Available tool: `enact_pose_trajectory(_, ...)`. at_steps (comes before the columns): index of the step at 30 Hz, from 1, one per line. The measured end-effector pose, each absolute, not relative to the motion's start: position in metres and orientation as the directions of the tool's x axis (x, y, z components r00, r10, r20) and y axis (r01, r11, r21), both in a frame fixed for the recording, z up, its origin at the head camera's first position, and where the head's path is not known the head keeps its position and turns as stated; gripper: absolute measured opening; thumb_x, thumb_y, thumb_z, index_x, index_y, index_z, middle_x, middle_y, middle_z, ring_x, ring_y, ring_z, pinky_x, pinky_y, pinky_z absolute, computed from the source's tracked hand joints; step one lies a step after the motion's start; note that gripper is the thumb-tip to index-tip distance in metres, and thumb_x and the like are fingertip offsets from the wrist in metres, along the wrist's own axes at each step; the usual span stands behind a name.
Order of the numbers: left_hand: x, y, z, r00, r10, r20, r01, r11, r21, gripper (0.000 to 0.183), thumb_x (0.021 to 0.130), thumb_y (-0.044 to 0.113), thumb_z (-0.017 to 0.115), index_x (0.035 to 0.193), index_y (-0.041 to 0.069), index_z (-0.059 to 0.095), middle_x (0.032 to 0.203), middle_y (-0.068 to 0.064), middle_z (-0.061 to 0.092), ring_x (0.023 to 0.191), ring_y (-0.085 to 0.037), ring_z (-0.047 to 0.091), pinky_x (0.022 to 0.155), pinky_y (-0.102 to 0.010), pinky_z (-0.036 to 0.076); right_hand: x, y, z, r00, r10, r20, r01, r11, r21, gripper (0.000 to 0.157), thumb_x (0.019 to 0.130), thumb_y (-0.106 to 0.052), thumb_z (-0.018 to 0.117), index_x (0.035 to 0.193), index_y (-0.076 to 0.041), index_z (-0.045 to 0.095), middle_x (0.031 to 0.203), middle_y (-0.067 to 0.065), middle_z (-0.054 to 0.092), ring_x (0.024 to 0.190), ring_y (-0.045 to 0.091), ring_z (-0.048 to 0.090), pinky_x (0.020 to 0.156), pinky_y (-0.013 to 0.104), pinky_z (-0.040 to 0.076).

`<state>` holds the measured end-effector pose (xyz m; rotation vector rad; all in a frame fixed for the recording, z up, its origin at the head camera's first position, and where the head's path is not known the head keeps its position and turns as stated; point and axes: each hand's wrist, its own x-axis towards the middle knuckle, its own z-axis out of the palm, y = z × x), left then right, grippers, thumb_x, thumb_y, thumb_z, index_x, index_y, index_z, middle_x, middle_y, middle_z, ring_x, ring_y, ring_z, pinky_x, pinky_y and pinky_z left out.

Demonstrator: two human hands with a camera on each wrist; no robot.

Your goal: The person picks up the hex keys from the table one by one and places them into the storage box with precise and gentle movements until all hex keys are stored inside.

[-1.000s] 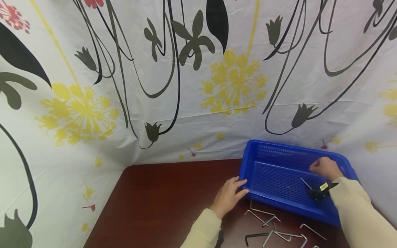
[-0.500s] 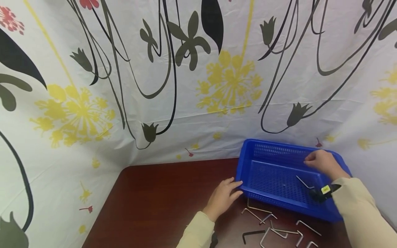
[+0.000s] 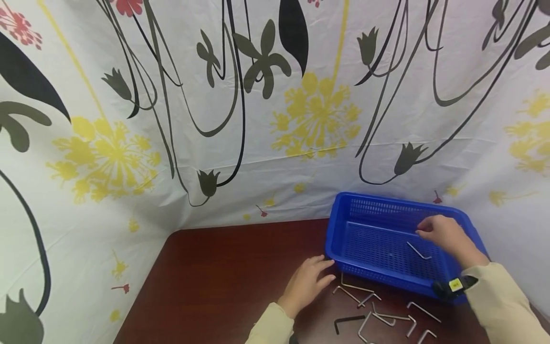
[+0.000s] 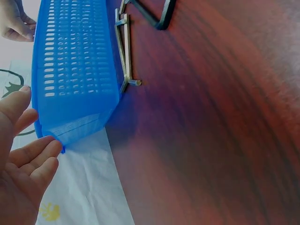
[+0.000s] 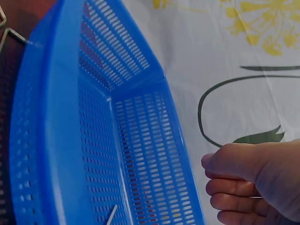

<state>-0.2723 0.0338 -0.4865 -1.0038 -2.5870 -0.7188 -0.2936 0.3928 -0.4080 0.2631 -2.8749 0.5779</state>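
A blue plastic basket [image 3: 399, 279] with slotted walls stands at the table's back right. An L-shaped hex key [image 3: 418, 251] lies on its floor. My right hand [image 3: 447, 239] hovers over the basket's right part, thumb near loosely bent fingers; in the right wrist view nothing shows between them. My left hand [image 3: 305, 284] is at the basket's front left corner, fingers extended; in the left wrist view its fingertips [image 4: 54, 145] meet the rim's corner. Several loose hex keys lie on the table before the basket, among them a black one [image 3: 349, 319] and a silver one [image 3: 424, 311].
The dark red-brown table [image 3: 232, 272] extends left of the basket. Behind it hangs a white cloth [image 3: 240, 200] printed with flowers, close to the basket's back rim. A black wrist strap with a yellow label [image 3: 455, 285] sits at the right cuff.
My right wrist has moved toward the basket's front right, so the hex key inside shows in full. My left hand has stayed by the corner. The view has shifted slightly.
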Motion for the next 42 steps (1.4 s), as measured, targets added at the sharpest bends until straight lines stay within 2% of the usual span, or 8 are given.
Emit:
enact_pose_trajectory(10, -0.261, 0.032, -0.497, -0.738, 0.572, 0.358, 0.674, 0.632, 0.381, 0.034, 0.087, 0.029, 0.064, 0.117, 0.013, 0.065, 0.117, -0.007, 0.062, 0.108, -0.018, 0.057, 0.092, -0.03, 0.045, -0.268, 0.37, -0.412, -0.95, -0.143, 0.276, -0.238, 0.905, -0.352, 0.015, 0.077, -0.005, 0.069, 0.083, 0.009, 0.067, 0.073, 0.012, 0.064, 0.064, 0.025, 0.06, 0.057, 0.044, 0.049)
enact_pose_trajectory(16, -0.251, 0.035, -0.507, -0.74, 0.589, 0.325, 0.672, 0.64, 0.373, 0.032, 0.084, 0.029, 0.067, 0.113, 0.014, 0.067, 0.107, 0.001, 0.064, 0.098, -0.01, 0.058, 0.083, -0.022, 0.047, -0.245, 0.355, -0.417, -0.953, -0.117, 0.279, -0.216, 0.91, -0.354, 0.017, 0.078, -0.006, 0.068, 0.086, 0.008, 0.068, 0.077, 0.012, 0.062, 0.068, 0.027, 0.06, 0.059, 0.044, 0.05)
enact_pose_trajectory(23, -0.237, 0.04, -0.516, -0.697, 0.651, 0.3, 0.717, 0.643, 0.27, 0.03, 0.08, 0.032, 0.071, 0.106, 0.017, 0.069, 0.093, 0.008, 0.062, 0.085, -0.004, 0.056, 0.07, -0.016, 0.046, -0.216, 0.344, -0.431, -0.95, -0.069, 0.304, -0.181, 0.916, -0.359, 0.016, 0.077, -0.006, 0.07, 0.088, 0.005, 0.068, 0.081, 0.011, 0.061, 0.073, 0.031, 0.061, 0.061, 0.047, 0.05)
enact_pose_trajectory(26, -0.232, 0.044, -0.52, -0.675, 0.678, 0.29, 0.736, 0.645, 0.205, 0.025, 0.077, 0.034, 0.073, 0.098, 0.021, 0.071, 0.085, 0.012, 0.059, 0.077, -0.001, 0.052, 0.064, -0.012, 0.043, -0.208, 0.339, -0.441, -0.943, -0.05, 0.328, -0.179, 0.91, -0.374, 0.016, 0.077, -0.006, 0.071, 0.089, 0.004, 0.068, 0.082, 0.01, 0.06, 0.075, 0.032, 0.061, 0.062, 0.047, 0.05)
enact_pose_trajectory(31, -0.224, 0.052, -0.527, -0.65, 0.716, 0.254, 0.753, 0.652, 0.087, 0.019, 0.072, 0.037, 0.076, 0.087, 0.026, 0.072, 0.076, 0.016, 0.056, 0.068, 0.0, 0.048, 0.059, -0.012, 0.038, -0.198, 0.331, -0.46, -0.893, -0.048, 0.448, -0.218, 0.917, -0.336, 0.015, 0.071, -0.004, 0.074, 0.085, 0.0, 0.07, 0.079, 0.005, 0.06, 0.07, 0.027, 0.059, 0.056, 0.041, 0.048)
enact_pose_trajectory(36, -0.22, 0.057, -0.53, -0.664, 0.711, 0.234, 0.736, 0.677, 0.032, 0.017, 0.068, 0.038, 0.078, 0.082, 0.029, 0.073, 0.072, 0.016, 0.054, 0.064, 0.001, 0.049, 0.055, -0.013, 0.039, -0.194, 0.328, -0.468, -0.831, -0.059, 0.553, -0.257, 0.922, -0.289, 0.017, 0.067, -0.003, 0.076, 0.083, -0.001, 0.07, 0.077, 0.004, 0.06, 0.072, 0.029, 0.059, 0.058, 0.045, 0.048)
enact_pose_trajectory(42, -0.22, 0.06, -0.532, -0.688, 0.683, 0.245, 0.713, 0.699, 0.056, 0.013, 0.067, 0.031, 0.079, 0.077, 0.028, 0.071, 0.069, 0.014, 0.051, 0.06, 0.001, 0.05, 0.051, -0.014, 0.039, -0.192, 0.331, -0.47, -0.823, -0.074, 0.563, -0.279, 0.916, -0.287, 0.021, 0.067, -0.003, 0.077, 0.086, -0.002, 0.07, 0.082, 0.009, 0.064, 0.078, 0.035, 0.059, 0.064, 0.052, 0.048)
